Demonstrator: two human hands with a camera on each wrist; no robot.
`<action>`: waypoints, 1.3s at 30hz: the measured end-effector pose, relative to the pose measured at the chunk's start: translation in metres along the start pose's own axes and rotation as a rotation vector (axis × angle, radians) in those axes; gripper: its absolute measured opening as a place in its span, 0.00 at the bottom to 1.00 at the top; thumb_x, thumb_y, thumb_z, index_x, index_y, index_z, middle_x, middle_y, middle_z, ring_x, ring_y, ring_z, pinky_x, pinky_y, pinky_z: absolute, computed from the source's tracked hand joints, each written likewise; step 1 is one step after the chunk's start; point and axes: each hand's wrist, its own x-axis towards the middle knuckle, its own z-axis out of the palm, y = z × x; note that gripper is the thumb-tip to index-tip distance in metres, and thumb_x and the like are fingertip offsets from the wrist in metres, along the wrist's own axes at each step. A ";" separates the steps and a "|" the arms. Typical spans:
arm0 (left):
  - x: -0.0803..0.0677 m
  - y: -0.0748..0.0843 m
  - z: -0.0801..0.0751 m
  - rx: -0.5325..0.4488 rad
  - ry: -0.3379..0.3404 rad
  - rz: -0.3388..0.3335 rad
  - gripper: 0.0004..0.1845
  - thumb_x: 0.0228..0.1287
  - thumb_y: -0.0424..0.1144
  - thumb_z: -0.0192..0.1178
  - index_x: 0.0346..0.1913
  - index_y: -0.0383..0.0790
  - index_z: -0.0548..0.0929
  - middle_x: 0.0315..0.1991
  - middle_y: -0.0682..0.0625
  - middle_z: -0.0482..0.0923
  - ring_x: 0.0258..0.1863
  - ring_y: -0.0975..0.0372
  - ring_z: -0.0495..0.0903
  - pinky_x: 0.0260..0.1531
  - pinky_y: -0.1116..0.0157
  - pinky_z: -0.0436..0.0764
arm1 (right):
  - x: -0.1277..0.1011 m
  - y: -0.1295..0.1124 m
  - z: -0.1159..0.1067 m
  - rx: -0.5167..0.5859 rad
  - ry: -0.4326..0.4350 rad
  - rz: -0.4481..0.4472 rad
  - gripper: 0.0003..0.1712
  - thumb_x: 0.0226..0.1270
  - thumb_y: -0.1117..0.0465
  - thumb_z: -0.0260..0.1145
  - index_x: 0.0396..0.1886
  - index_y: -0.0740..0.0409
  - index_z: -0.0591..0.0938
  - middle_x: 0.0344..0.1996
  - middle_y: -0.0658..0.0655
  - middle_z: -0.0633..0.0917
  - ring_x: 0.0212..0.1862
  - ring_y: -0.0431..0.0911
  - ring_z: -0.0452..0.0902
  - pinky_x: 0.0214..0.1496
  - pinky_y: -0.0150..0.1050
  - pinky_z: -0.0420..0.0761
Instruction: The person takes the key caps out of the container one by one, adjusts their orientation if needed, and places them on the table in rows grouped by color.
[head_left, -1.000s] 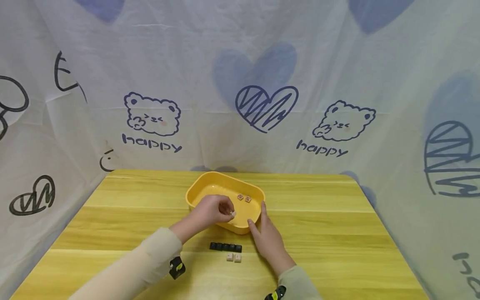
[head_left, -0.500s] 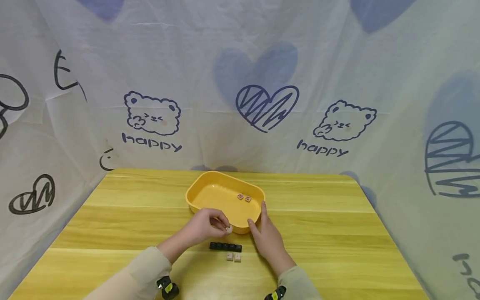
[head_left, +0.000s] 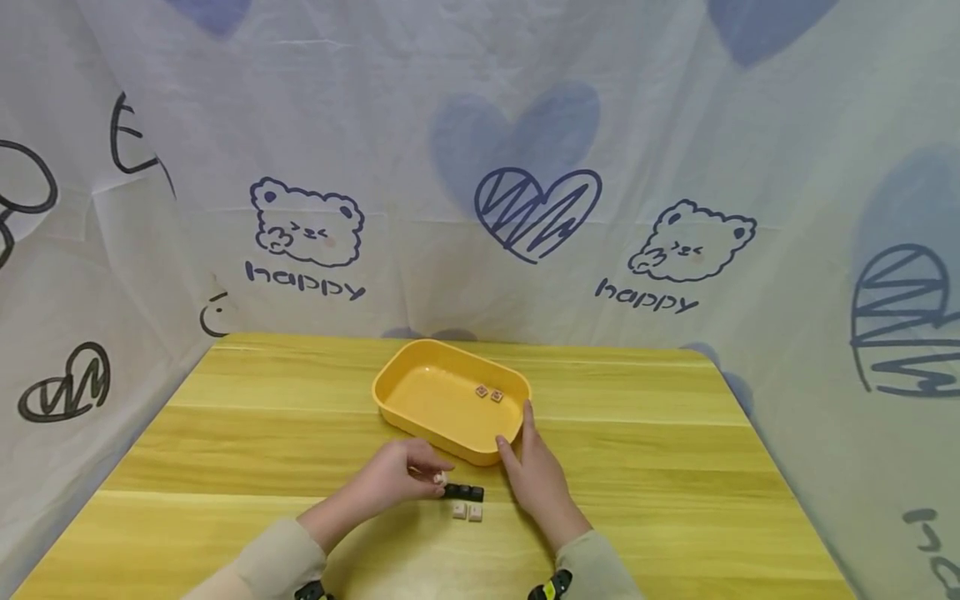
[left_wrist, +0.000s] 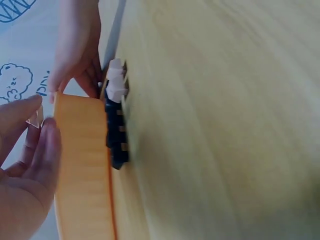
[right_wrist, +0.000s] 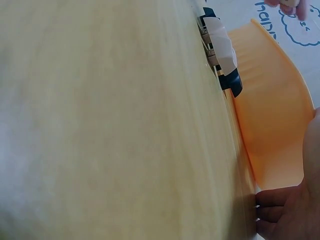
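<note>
My left hand [head_left: 396, 477] pinches a small white keycap [left_wrist: 36, 119] between thumb and fingertips, in front of the yellow plastic tray [head_left: 442, 439]. In the head view it overlaps the left end of a row of black keycaps [head_left: 465, 493], hiding part of it. Two white keycaps [head_left: 467, 512] lie just nearer than that row. My right hand [head_left: 542, 487] holds the tray's near right corner, thumb at the rim and fingers against the outer side. Inside the tray, two pinkish keycaps [head_left: 489, 393] lie upside down by the far right wall.
A yellow wood-grain table [head_left: 660, 467] carries everything. Behind and beside it hangs a white cloth [head_left: 420, 250] printed with hearts and bears. Dark straps sit around both wrists.
My left hand has come out of the tray with the white keycap, moving back toward me and left, down to the black row. My right hand has stayed on the tray corner.
</note>
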 end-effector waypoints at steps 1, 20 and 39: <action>0.000 -0.002 0.001 0.015 0.001 0.006 0.15 0.54 0.28 0.71 0.47 0.31 0.86 0.36 0.51 0.80 0.35 0.61 0.80 0.36 0.69 0.82 | 0.000 0.000 0.000 0.000 0.001 0.002 0.46 0.76 0.40 0.49 0.79 0.58 0.42 0.71 0.66 0.62 0.68 0.61 0.64 0.67 0.55 0.63; -0.008 -0.017 0.029 0.394 0.046 0.034 0.09 0.47 0.27 0.74 0.34 0.37 0.89 0.29 0.54 0.82 0.27 0.69 0.75 0.29 0.70 0.77 | 0.000 0.000 0.000 0.016 -0.001 0.009 0.45 0.76 0.43 0.50 0.79 0.57 0.41 0.71 0.66 0.62 0.68 0.61 0.63 0.67 0.55 0.63; -0.010 -0.017 0.038 0.605 0.046 -0.007 0.08 0.45 0.38 0.76 0.31 0.48 0.88 0.21 0.66 0.75 0.22 0.72 0.70 0.23 0.69 0.72 | 0.000 0.000 0.000 0.020 -0.007 0.012 0.45 0.76 0.43 0.50 0.79 0.55 0.39 0.71 0.65 0.62 0.68 0.60 0.63 0.67 0.55 0.63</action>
